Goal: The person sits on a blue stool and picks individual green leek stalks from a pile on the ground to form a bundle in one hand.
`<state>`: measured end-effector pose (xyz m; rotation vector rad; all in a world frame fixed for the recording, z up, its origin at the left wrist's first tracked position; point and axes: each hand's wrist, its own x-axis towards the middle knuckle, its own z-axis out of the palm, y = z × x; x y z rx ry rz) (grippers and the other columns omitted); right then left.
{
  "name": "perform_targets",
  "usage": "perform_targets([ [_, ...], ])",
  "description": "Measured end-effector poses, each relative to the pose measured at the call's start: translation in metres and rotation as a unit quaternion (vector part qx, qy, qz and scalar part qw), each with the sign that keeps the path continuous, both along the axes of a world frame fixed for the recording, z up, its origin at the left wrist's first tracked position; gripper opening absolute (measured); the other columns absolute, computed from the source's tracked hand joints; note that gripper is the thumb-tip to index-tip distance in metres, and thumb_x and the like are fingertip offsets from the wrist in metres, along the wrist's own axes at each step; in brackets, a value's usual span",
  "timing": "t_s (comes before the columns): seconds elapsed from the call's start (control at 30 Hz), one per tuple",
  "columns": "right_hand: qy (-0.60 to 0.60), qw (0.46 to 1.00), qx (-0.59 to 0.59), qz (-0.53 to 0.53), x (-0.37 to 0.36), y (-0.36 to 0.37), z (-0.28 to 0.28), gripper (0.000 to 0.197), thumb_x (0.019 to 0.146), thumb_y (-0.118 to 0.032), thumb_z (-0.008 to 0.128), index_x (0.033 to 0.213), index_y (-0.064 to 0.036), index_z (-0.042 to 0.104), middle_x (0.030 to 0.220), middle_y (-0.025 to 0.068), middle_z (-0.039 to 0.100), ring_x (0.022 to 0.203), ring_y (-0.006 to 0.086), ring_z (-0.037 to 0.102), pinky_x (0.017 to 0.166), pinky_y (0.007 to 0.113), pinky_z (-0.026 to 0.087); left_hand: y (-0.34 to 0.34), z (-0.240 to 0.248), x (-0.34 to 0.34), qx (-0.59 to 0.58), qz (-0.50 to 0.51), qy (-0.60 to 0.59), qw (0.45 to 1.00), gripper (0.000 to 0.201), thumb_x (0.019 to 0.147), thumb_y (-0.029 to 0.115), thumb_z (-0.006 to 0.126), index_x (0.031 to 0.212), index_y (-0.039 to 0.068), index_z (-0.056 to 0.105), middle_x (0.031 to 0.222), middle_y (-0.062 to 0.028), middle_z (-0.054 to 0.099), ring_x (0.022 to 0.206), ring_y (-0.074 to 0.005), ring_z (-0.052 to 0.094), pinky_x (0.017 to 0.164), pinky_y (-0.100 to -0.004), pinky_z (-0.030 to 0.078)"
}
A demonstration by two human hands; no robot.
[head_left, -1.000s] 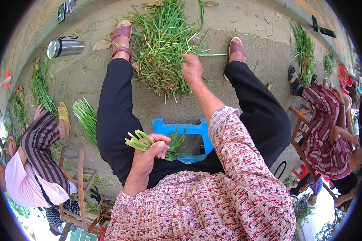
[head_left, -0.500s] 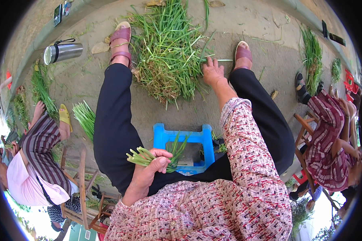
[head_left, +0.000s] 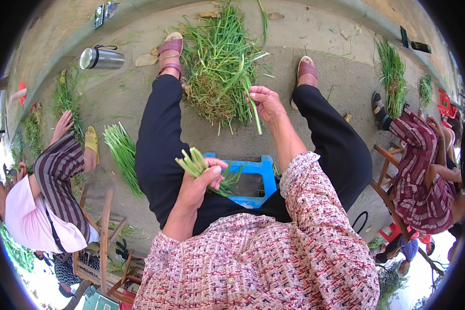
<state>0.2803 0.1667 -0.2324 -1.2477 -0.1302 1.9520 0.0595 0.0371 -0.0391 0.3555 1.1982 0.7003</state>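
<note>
At six o'clock, widest in view, a shirt [head_left: 258, 258] patterned in red, white and black, with black trousers [head_left: 157, 139] spread beyond it to both sides. Between eight and nine, a co-worker [head_left: 41, 214] in a pink top and striped trousers; at three, another co-worker [head_left: 416, 191] in patterned maroon. At twelve, on the ground between two maroon sandals [head_left: 307, 67], a heap of green stalks [head_left: 217, 67], leafy toward twelve, brownish and tangled toward six. At eight, a wooden chair [head_left: 106, 237]. Just below centre, a blue stool [head_left: 268, 175], partly hidden. At nine, a laid bundle [head_left: 120, 155] of stalks beside the trouser leg. At ten, a steel flask [head_left: 108, 59] on its side. At eight from centre, a left hand [head_left: 199, 183] curled closed around a bunch of stalks [head_left: 192, 160], pale ends toward eleven. At one, a right hand [head_left: 267, 104] with thumb and fingers pinched on a green stalk [head_left: 257, 121], near the heap. Between ten and eleven, a small dark device [head_left: 98, 16], with markings too small to read.
</note>
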Motion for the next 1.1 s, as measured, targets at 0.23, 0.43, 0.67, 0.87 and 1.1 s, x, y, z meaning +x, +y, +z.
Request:
perform_targets([
  [0.23,0.014,0.999,0.049,0.014,-0.023,-0.012,0.061,0.042,0.078,0.006,0.063,0.115,0.0007,0.047,0.093,0.0137,0.067,0.077,0.0189,0.066,0.061,0.027,0.055,-0.007,0.0,0.001,0.049,-0.015,0.007,0.999,0.028,0.087,0.022,0.062,0.098,-0.003,0.059,0.06,0.0028,0.046,0.055,-0.0083,0.047,0.067,-0.0276,0.047],
  [0.43,0.009,0.981,0.146,0.131,-0.021,-0.027,0.106,0.038,0.074,0.002,0.07,0.109,-0.0019,0.054,0.092,0.0074,0.067,0.071,0.0128,0.063,0.058,0.024,0.051,-0.006,-0.002,0.007,0.082,0.004,0.02,0.996,0.026,0.088,0.021,0.061,0.101,-0.002,0.058,0.061,0.003,0.046,0.056,-0.0083,0.048,0.065,-0.0283,0.047],
  [0.67,-0.074,0.964,0.222,0.13,-0.012,-0.081,0.179,0.027,0.076,-0.001,0.069,0.101,-0.0044,0.058,0.092,0.0058,0.067,0.079,0.0115,0.062,0.067,0.025,0.05,-0.015,-0.01,0.013,0.113,-0.027,0.011,0.993,0.034,0.085,0.02,0.065,0.106,-0.005,0.059,0.061,0.001,0.05,0.055,-0.0096,0.05,0.059,-0.0263,0.046],
  [0.87,-0.043,0.962,0.255,0.087,-0.027,-0.106,0.185,0.025,0.074,0.0,0.068,0.097,-0.0042,0.059,0.09,0.0049,0.067,0.075,0.0103,0.061,0.067,0.025,0.049,-0.022,-0.013,0.018,0.132,-0.057,0.011,0.99,0.032,0.082,0.018,0.069,0.104,-0.005,0.062,0.065,-0.0015,0.056,0.055,-0.0099,0.052,0.054,-0.0238,0.044],
  [1.1,-0.04,0.954,0.284,0.091,-0.031,-0.112,0.185,0.021,0.075,0.007,0.064,0.091,-0.0039,0.055,0.086,0.0035,0.064,0.072,0.0109,0.061,0.06,0.026,0.052,-0.026,-0.012,0.017,0.146,-0.06,0.021,0.987,0.022,0.081,0.015,0.069,0.093,-0.002,0.063,0.066,-0.0019,0.057,0.055,-0.0099,0.052,0.054,-0.024,0.044],
])
